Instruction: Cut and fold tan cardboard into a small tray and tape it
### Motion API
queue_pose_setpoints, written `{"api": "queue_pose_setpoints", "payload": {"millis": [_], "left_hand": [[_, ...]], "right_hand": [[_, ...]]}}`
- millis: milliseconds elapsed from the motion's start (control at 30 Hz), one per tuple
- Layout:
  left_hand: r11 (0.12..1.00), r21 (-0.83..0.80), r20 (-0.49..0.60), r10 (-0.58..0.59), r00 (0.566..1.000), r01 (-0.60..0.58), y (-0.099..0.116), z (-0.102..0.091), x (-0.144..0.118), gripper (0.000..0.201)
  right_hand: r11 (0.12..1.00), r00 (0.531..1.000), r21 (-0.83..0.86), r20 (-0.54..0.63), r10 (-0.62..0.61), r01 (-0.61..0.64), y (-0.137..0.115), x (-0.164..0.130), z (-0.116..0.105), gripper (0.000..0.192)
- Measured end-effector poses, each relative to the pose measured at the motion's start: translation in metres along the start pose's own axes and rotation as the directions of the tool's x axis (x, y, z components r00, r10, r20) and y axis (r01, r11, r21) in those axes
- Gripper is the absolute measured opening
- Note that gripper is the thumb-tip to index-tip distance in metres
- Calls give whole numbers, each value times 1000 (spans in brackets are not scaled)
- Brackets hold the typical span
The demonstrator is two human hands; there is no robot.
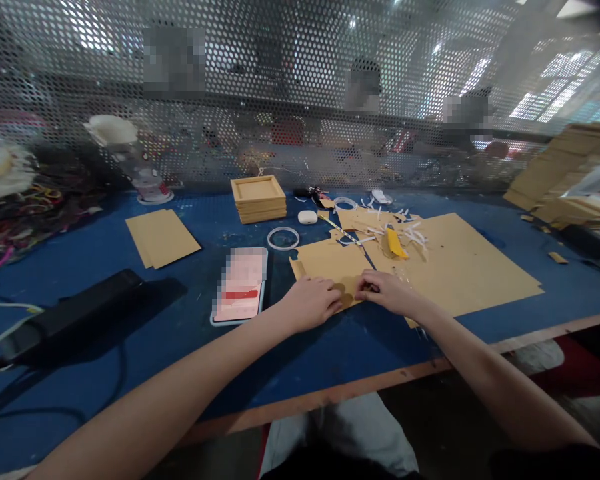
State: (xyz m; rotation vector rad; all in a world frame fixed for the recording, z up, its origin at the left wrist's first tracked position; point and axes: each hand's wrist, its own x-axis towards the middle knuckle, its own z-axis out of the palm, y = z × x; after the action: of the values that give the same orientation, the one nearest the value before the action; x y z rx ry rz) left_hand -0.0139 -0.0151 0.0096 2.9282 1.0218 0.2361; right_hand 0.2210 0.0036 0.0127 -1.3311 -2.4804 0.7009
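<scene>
A tan cardboard piece (325,259) lies on the blue tabletop in front of me, with a narrow raised fold along its left side. My left hand (313,301) rests on its near edge, fingers bent and pressed together against the board. At the near right corner, my right hand (387,291) has its thumb and fingers pinched at the edge. The fingertips of both hands are partly hidden. Just behind the right hand, a larger cardboard sheet (460,267) lies flat, with a yellow cutter-like item (395,243) and white paper strips (417,235) on it.
A phone (241,283) lies left of my hands, near a roll of clear tape (283,238). Stacked cardboard trays (259,199), a white earbud case (307,217) and flat cards (163,238) sit farther back. A black power strip (75,313) is at left; a perforated metal screen (300,87) stands behind.
</scene>
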Motion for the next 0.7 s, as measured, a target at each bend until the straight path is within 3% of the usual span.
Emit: {"api": "queue_pose_setpoints", "payload": {"millis": [200, 433, 600, 700], "left_hand": [[999, 2, -3, -35, 999, 35, 0, 0, -2, 31], [996, 71, 18, 54, 998, -55, -7, 1, -3, 39], [996, 65, -4, 58, 998, -57, -8, 3, -3, 36], [997, 54, 13, 55, 998, -56, -6, 1, -3, 36]], "right_hand": [[1000, 1000, 19, -20, 8, -7, 5, 1, 0, 14], [998, 999, 45, -21, 51, -50, 3, 2, -1, 15], [980, 980, 83, -76, 186, -179, 19, 2, -16, 29], [944, 918, 60, -220, 330, -325, 32, -10, -32, 35]]}}
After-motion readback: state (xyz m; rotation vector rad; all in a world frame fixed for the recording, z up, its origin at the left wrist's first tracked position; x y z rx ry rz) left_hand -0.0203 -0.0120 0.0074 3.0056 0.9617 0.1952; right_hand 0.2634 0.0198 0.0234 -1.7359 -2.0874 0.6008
